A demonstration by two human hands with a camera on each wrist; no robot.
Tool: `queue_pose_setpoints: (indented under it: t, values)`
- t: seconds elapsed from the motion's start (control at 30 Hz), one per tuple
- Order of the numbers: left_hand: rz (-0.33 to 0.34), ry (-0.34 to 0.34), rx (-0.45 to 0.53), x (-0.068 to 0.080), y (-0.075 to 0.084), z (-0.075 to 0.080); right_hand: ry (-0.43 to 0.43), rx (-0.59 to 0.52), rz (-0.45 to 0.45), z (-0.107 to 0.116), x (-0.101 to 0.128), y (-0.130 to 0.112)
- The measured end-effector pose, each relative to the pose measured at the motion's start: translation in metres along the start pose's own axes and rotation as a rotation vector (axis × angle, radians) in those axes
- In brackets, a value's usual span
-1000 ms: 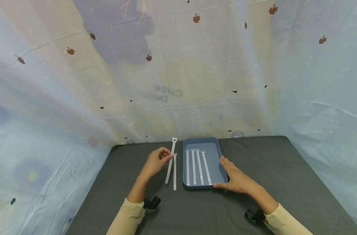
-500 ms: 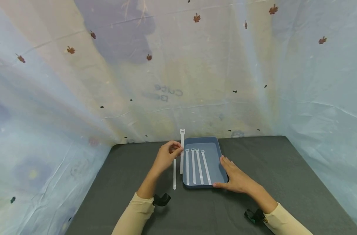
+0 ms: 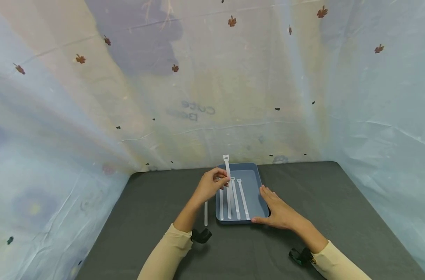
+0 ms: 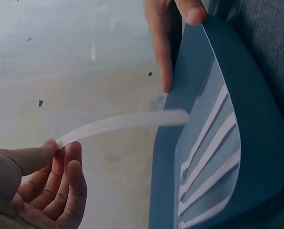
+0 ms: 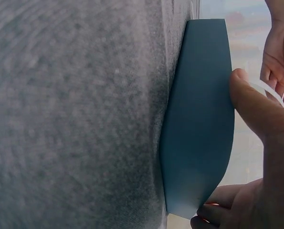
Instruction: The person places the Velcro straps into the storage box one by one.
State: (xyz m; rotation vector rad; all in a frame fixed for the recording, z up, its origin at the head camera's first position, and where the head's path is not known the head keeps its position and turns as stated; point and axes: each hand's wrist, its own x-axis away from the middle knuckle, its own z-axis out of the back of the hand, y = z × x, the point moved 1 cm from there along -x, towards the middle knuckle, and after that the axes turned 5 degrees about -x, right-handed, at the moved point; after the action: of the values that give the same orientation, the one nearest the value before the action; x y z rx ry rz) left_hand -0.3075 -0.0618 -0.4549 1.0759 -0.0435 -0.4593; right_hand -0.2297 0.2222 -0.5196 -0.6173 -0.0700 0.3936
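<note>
Your left hand pinches a thin, flat white strap over the smooth blue tray; your right hand, fingers straight, rests against its rounded rim. The straps inside are partly hidden.

Strap blurred; tray corner cropped.

Only readable text: faint mirrored lettering on the backdrop sheet, looks like "Cute" over "Be…"; second word too faint to read.

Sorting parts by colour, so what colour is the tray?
Dark blue tray, clearest in the head view.
</note>
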Motion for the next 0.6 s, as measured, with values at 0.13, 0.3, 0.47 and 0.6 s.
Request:
queue_pose_setpoints:
  t: [0.13, 0.3, 0.47, 0.6]
  values:
    - [0.007, -0.025, 0.053, -0.005, 0.001, -0.006, -0.005, -0.015, -0.005, 0.000, 0.000, -0.002]
    - [0.020, -0.060, 0.095, -0.011, 0.002, -0.013, -0.009, -0.021, -0.007, 0.001, 0.000, -0.001]
    - [0.051, -0.081, 0.135, -0.018, 0.001, -0.024, -0.008, -0.020, -0.007, 0.000, -0.001, -0.001]
    - [0.075, -0.107, 0.158, -0.023, 0.002, -0.031, -0.011, -0.024, -0.011, 0.000, -0.001, -0.001]
